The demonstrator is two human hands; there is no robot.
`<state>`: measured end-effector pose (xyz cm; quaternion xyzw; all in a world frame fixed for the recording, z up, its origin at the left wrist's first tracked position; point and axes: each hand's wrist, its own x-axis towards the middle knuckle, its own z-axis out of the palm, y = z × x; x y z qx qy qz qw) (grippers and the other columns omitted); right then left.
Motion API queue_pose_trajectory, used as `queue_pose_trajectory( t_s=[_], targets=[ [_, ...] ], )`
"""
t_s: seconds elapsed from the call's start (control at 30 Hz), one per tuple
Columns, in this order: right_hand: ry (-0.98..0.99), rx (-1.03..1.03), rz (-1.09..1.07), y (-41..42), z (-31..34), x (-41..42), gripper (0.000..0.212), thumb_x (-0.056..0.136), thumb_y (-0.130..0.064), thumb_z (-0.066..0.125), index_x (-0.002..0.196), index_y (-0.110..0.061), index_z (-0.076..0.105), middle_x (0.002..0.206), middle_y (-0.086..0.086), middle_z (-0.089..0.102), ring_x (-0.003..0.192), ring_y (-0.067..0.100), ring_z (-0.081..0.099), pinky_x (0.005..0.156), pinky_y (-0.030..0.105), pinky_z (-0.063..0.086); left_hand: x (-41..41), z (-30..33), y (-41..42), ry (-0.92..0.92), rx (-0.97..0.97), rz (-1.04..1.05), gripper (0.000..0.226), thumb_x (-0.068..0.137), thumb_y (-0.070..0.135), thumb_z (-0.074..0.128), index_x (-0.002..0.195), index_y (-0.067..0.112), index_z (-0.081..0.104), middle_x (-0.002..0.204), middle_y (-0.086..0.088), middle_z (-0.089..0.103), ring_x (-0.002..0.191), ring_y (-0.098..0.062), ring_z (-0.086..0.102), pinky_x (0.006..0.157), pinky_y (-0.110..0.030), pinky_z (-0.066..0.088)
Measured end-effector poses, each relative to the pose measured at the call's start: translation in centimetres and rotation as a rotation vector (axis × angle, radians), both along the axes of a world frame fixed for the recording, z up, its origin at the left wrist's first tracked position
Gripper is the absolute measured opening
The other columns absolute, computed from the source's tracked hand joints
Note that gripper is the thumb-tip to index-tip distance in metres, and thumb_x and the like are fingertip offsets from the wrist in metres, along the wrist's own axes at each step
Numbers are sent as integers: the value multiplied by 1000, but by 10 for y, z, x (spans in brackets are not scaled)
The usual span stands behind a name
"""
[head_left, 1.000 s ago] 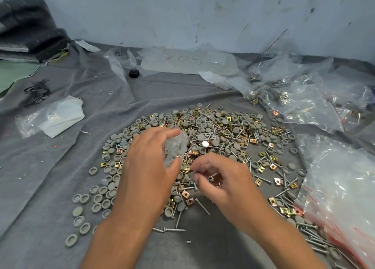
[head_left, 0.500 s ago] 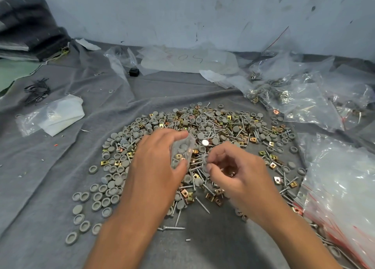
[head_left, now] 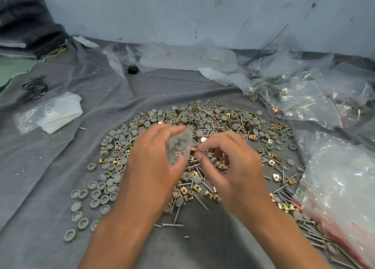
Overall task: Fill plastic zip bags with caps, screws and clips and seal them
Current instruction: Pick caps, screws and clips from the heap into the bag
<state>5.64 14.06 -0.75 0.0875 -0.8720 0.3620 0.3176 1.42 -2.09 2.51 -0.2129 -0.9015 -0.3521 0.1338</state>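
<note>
Left hand [head_left: 151, 167] has a small clear zip bag [head_left: 178, 146] held upright between thumb and fingers, and you can see a few grey caps and a brass clip sitting inside it already. Right hand [head_left: 229, 167] is right next to it, fingers curled in and pinched together at the bag's edge. It looks like something small is between the fingertips, but it's too blurry to say what.

Both hands are hovering over the big pile of parts [head_left: 213, 126] spread on the grey cloth [head_left: 50, 167]: grey caps, silver screws and little square brass clips all mixed together. Off to the left of the left hand the caps thin out into loose rows [head_left: 95, 191]. A single screw [head_left: 169, 225] lies below the left wrist.

To the right of the right hand there's a stack of empty zip bags with red strips [head_left: 341, 187], and beyond it, further back, some filled bags [head_left: 294, 94]. Far left of the hands sits a folded white bag [head_left: 58, 114].
</note>
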Motion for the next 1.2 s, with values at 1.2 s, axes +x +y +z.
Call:
queue_pose_trajectory(
  t_s=[1.2],
  targets=[
    [9,-4,-44,-6,3,-1,10,96,-21,68,103,-15,73,97,-8,63,88,-1,58,78,10,44,-2,-4,-1,53,-52,22,58,74,25,80,130,31,62,121,22,54,112,-4,51,99,-22,39]
  ],
)
